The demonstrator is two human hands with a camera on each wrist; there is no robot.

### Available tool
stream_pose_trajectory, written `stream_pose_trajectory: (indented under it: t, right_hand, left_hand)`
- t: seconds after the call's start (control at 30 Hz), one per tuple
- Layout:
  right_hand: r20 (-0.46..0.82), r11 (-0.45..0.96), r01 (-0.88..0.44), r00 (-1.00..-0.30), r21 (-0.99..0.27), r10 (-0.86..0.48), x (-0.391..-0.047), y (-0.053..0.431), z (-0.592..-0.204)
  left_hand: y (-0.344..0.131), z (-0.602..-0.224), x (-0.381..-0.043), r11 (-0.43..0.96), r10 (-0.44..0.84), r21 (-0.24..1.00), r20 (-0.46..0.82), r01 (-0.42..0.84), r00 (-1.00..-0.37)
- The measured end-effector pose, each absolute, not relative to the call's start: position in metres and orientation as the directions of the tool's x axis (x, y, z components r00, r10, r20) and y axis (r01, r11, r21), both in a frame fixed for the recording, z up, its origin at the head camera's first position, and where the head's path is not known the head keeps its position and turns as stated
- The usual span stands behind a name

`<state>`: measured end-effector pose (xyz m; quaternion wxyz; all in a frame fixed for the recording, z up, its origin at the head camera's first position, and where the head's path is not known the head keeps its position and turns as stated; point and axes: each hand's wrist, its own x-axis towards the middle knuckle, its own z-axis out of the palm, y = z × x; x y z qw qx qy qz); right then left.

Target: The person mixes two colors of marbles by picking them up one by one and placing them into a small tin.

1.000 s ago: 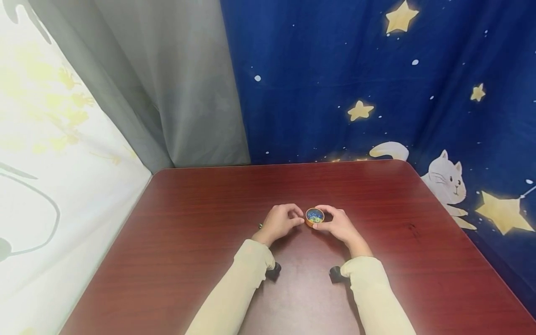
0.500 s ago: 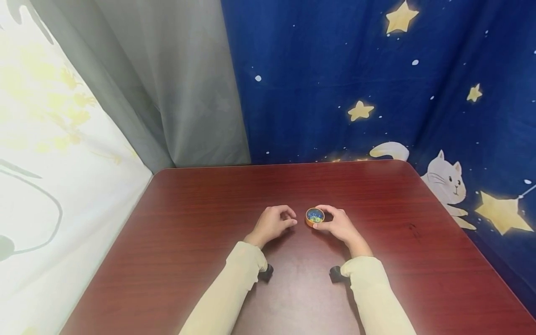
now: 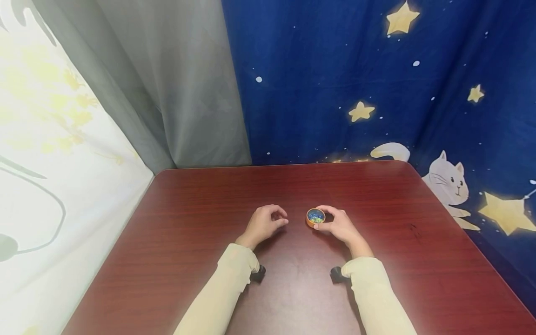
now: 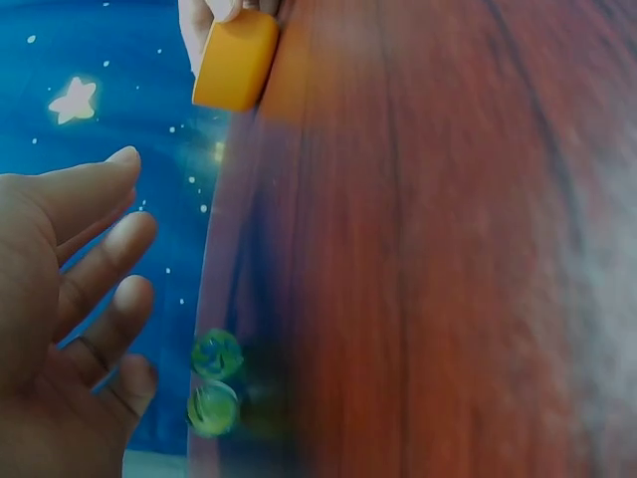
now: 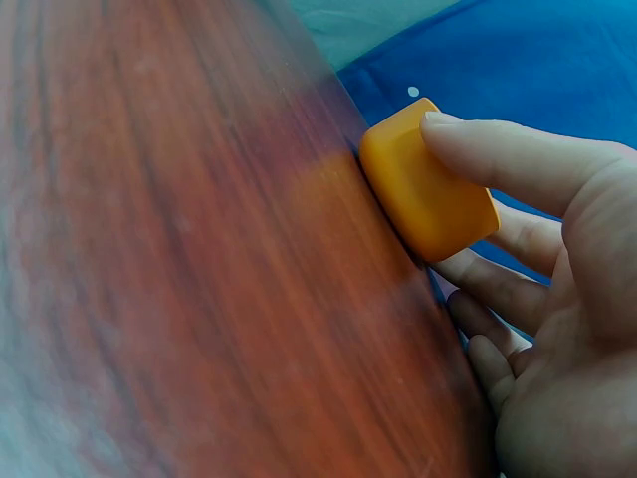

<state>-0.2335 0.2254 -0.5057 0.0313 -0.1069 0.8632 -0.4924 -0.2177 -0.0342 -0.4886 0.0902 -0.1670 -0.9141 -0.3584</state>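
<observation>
A small round orange bowl (image 3: 310, 224) stands on the table, with several blue and yellow-green glass marbles (image 3: 316, 218) inside. Thumb and fingers of my right hand (image 3: 340, 227) grip its right side; the right wrist view shows the thumb pressed on the orange wall (image 5: 423, 194). To the left of the bowl and apart from it is my left hand (image 3: 261, 226), nothing in its loosely bent fingers. Two loose marbles, one blue-green (image 4: 217, 355) and one yellow-green (image 4: 214, 408), lie on the table beyond its fingertips in the left wrist view. In the head view those marbles are hidden.
The dark red wooden table (image 3: 201, 200) has a rounded far edge. Behind it hang a grey curtain (image 3: 201, 93) and a blue star-patterned curtain (image 3: 301, 93). White patterned cloth (image 3: 50, 195) borders the left side.
My left hand has moved left, away from the bowl. A marble that showed beside the left wrist one second ago is now out of sight in the head view. The right hand and bowl have stayed put.
</observation>
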Motion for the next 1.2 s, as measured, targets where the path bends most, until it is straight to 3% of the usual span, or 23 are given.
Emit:
stream_pose_trajectory:
  t: [0.5, 1.2]
  right_hand:
    - [0.077, 0.462, -0.181, -0.969, -0.868, -0.235, -0.235, 0.223, -0.507]
    - [0.070, 0.466, -0.176, -0.969, -0.867, -0.235, -0.231, 0.227, -0.506]
  left_hand:
    - [-0.061, -0.492, -0.209, 0.734, 0.255, 0.554, 0.311, 0.392, -0.916]
    - [-0.089, -0.496, -0.204, 0.731, 0.294, 0.583, 0.200, 0.355, -0.935]
